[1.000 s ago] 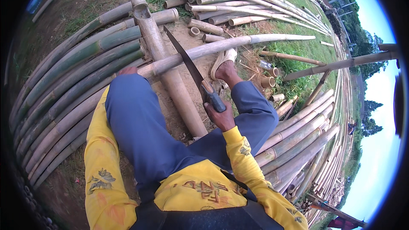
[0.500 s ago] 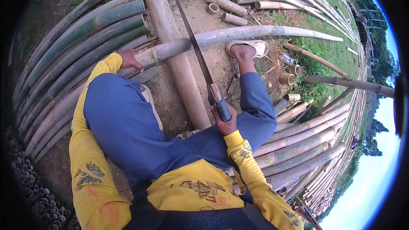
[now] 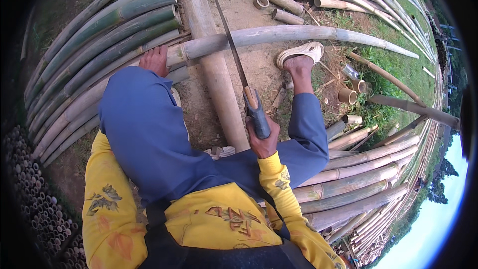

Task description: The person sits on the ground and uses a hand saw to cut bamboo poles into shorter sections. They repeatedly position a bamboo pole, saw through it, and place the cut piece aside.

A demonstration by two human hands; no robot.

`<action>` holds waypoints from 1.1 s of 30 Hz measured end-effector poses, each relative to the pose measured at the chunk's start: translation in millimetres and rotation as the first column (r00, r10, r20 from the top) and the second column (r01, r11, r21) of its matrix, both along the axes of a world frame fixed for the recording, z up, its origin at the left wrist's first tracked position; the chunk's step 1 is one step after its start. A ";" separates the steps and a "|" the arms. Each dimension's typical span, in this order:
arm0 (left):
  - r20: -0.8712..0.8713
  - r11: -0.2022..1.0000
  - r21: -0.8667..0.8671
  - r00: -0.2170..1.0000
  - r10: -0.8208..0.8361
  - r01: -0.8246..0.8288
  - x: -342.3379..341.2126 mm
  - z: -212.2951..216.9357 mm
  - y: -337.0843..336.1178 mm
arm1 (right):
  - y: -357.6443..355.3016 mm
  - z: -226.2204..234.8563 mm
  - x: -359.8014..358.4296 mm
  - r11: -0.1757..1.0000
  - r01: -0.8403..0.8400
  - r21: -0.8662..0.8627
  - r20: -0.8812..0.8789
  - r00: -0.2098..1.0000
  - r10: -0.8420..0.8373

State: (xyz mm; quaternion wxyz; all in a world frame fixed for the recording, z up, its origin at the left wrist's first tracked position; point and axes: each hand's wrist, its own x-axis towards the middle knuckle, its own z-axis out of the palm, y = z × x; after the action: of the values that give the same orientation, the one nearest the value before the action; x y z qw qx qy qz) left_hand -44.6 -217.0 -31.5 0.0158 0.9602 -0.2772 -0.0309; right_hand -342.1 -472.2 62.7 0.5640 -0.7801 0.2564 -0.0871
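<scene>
A long-bladed handsaw (image 3: 238,65) was held in the right hand (image 3: 263,142), whose fingers were wrapped tightly around the dark grey handle low in the middle of the view. The thin blade was seen running up and away from the handle, its upper part laid across a pale grey bamboo pole (image 3: 279,37) that stretched crosswise from the left of the scene to the grass at the right. This pole was rested on top of a thicker tan bamboo trunk (image 3: 214,65), which was laid lengthwise from the top edge down toward the person's lap. The left hand (image 3: 155,60) was pressed flat on the near end of the crosswise pole, just left of the spot where it was crossed by the thick trunk; the palm was down and the fingers were spread over the pole rather than closed around it. The person's knees, clad in blue trousers (image 3: 149,129), were seen on either side of the trunk, and a foot in a white sandal (image 3: 301,52) was planted on the sandy ground just below the crosswise pole, to the right of the blade. Green bamboo culms (image 3: 94,35) were stacked side by side at the left, short cut bamboo rings (image 3: 351,94) were scattered at the right, and further poles (image 3: 358,179) were piled at the lower right.
</scene>
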 end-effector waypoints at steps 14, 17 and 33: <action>-0.161 0.994 0.088 0.986 -0.044 0.059 14.7 19.7 -8.0 | 9.9 49.0 -49.8 0.991 0.039 0.127 -0.114 0.993 -0.024; -0.161 0.994 0.094 0.986 -0.048 0.063 17.7 21.7 -10.6 | 4.5 26.7 22.3 0.999 -0.019 -0.026 -0.040 0.999 0.018; -0.181 0.997 0.073 0.983 -0.024 0.038 19.9 20.3 -6.1 | 13.9 32.4 -9.2 1.000 0.020 0.022 -0.078 0.997 -0.019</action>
State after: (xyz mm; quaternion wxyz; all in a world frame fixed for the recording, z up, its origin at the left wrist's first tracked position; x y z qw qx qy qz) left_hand -24.7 -223.1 -11.3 0.0036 0.9489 -0.2882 -0.1284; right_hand -351.3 -458.4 95.1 0.5616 -0.7739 0.2867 -0.0594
